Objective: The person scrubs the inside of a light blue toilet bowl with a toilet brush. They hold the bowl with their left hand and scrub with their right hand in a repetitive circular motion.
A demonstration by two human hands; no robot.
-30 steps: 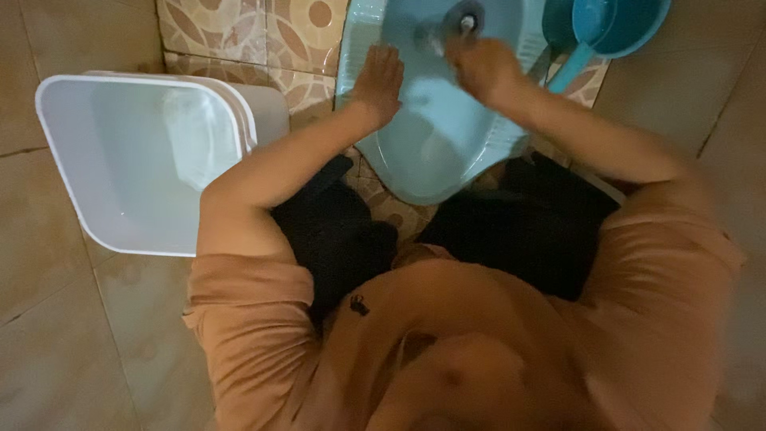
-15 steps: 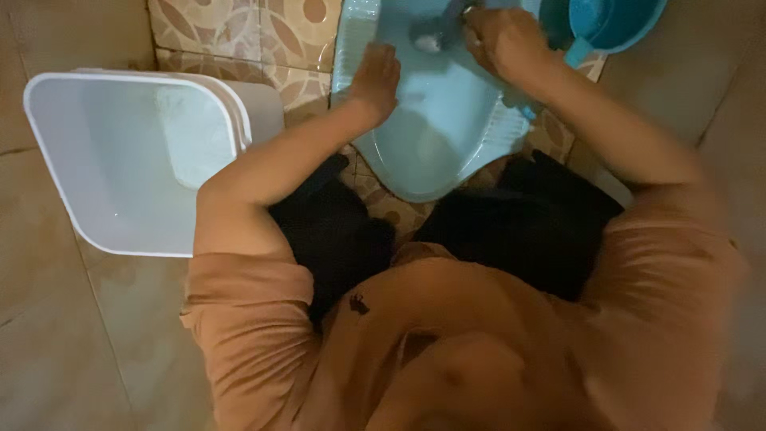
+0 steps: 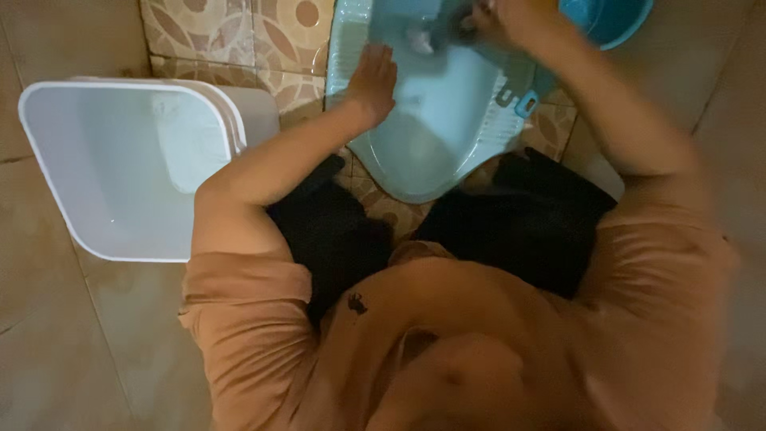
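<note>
Presently listed, one light blue squat toilet pan (image 3: 447,136), set flush in the floor, its rounded near end pointing toward the person's knees.

Left hand (image 3: 373,78): flat, fingers together and extended, palm pressed on the pan's left inner slope just inside the ribbed left footrest (image 3: 341,48).

Right hand (image 3: 511,17): at the pan's far end, near the top edge of the view, curled around something blurred and grey; what it grips cannot be made out. The forearm crosses over the right footrest (image 3: 511,88).

Blue dipper (image 3: 606,20): beyond the right arm, at the upper right corner, partly cut by the frame, close to the pan's right rim.

White rectangular tub (image 3: 120,160): open, standing well to the left of the pan, apart from both hands, with a strip of patterned tile (image 3: 239,36) between it and the pan.

Edges and room: the person's dark trouser knees (image 3: 335,231) crowd the pan's near end on both sides. Plain beige floor tile (image 3: 48,335) lies open at the lower left, below the tub, and along the right margin beside the right arm.
</note>
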